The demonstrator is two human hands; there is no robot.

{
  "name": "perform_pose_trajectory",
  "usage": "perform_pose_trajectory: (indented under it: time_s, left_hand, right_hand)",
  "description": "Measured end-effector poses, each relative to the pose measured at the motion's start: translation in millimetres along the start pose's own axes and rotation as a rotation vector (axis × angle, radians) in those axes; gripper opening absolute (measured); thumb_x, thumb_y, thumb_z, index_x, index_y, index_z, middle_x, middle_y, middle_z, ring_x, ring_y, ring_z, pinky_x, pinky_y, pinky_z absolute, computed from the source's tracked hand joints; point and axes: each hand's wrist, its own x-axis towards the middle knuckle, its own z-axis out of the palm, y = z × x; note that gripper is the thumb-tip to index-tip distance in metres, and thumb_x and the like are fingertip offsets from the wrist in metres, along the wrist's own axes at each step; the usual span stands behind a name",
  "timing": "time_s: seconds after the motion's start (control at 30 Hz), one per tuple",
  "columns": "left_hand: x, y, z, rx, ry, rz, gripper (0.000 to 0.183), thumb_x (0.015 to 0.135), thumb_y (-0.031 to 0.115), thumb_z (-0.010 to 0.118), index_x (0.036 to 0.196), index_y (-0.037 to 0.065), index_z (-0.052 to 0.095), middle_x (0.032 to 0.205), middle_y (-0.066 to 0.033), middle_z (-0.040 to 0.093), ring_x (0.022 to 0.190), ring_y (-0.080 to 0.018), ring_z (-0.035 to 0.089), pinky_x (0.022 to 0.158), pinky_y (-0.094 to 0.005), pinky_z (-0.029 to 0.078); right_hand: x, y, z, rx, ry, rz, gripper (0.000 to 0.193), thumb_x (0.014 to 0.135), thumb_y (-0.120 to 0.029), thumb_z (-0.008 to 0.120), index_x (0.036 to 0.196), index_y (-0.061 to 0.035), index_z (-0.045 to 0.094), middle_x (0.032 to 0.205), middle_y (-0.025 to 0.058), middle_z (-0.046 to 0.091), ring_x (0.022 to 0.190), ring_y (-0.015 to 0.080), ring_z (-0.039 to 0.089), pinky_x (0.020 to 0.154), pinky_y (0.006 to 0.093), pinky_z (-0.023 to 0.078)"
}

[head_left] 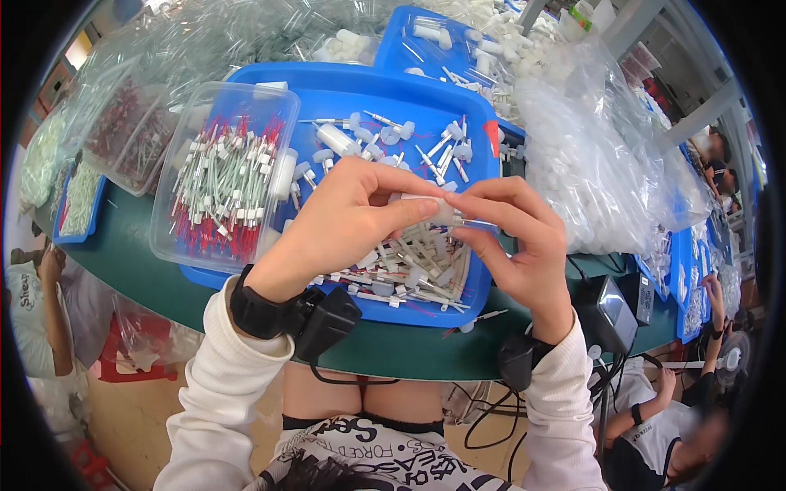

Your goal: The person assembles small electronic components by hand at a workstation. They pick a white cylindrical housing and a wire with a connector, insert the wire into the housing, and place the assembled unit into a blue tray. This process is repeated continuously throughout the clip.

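Pinching white part (444,215) between nearly closed fingertips of left hand (352,209) and right hand (524,237), over tray (360,86), perhaps to catch drops.

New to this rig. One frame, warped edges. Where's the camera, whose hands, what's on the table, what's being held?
No robot here: it's a person working bare-handed. The single picture comes from the left of two fisheye cameras on their head, looking down, hence the bent edges. Picture left is their left.

The left hand and right hand meet over a blue tray, their fingertips pinching a small white part; its exact kind is unclear. Both wrists wear black devices.

The tray, on a green table, holds loose, mostly white pieces. A clear box at its left holds parts with red wires; a clear bag bulges at its right.
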Motion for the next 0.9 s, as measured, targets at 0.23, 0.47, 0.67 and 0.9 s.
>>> perform_pose_trajectory:
  time_s: [0.23, 0.47, 0.67, 0.9]
  left_hand:
    - [4, -9, 0, -0.315, 0.214, 0.168, 0.029, 0.077, -0.002, 0.065, 0.105, -0.007, 0.058, 0.094, -0.0143, 0.064, 0.082, -0.016, 0.064, 0.075, -0.0275, 0.053]
    - [1, -8, 16, -0.231, 0.251, 0.345, 0.024, 0.071, -0.013, 0.065, 0.094, -0.006, 0.064, 0.096, -0.0143, 0.065, 0.085, -0.0188, 0.064, 0.078, -0.0276, 0.053]
    - [6, -18, 19, -0.051, 0.349, 0.601, 0.028, 0.07, -0.015, 0.063, 0.095, -0.003, 0.066, 0.095, -0.0147, 0.065, 0.085, -0.019, 0.063, 0.075, -0.028, 0.055]
    - [2, -18, 17, 0.079, 0.354, 0.601, 0.028, 0.069, -0.016, 0.063, 0.094, -0.002, 0.068, 0.093, -0.015, 0.066, 0.083, -0.0188, 0.064, 0.07, -0.0261, 0.055]
  right_hand:
    - [-2, 5, 4, 0.226, 0.149, 0.175, 0.031, 0.073, 0.004, 0.069, 0.103, -0.0018, 0.065, 0.095, 0.0074, 0.061, 0.085, 0.016, 0.062, 0.074, 0.0263, 0.05]
    - [-4, 3, 12, 0.407, 0.115, 0.186, 0.03, 0.079, 0.002, 0.066, 0.108, 0.0028, 0.06, 0.101, 0.0113, 0.063, 0.089, 0.0156, 0.061, 0.078, 0.0267, 0.049]
    - [-5, -1, 10, 0.68, 0.065, 0.435, 0.026, 0.086, -0.004, 0.059, 0.111, 0.0048, 0.058, 0.101, 0.0129, 0.063, 0.087, 0.015, 0.061, 0.075, 0.0253, 0.048]
    - [-7, -5, 14, 0.417, 0.155, 0.261, 0.027, 0.08, -0.001, 0.065, 0.107, 0.0022, 0.062, 0.099, 0.0108, 0.065, 0.083, 0.0158, 0.062, 0.075, 0.0262, 0.048]
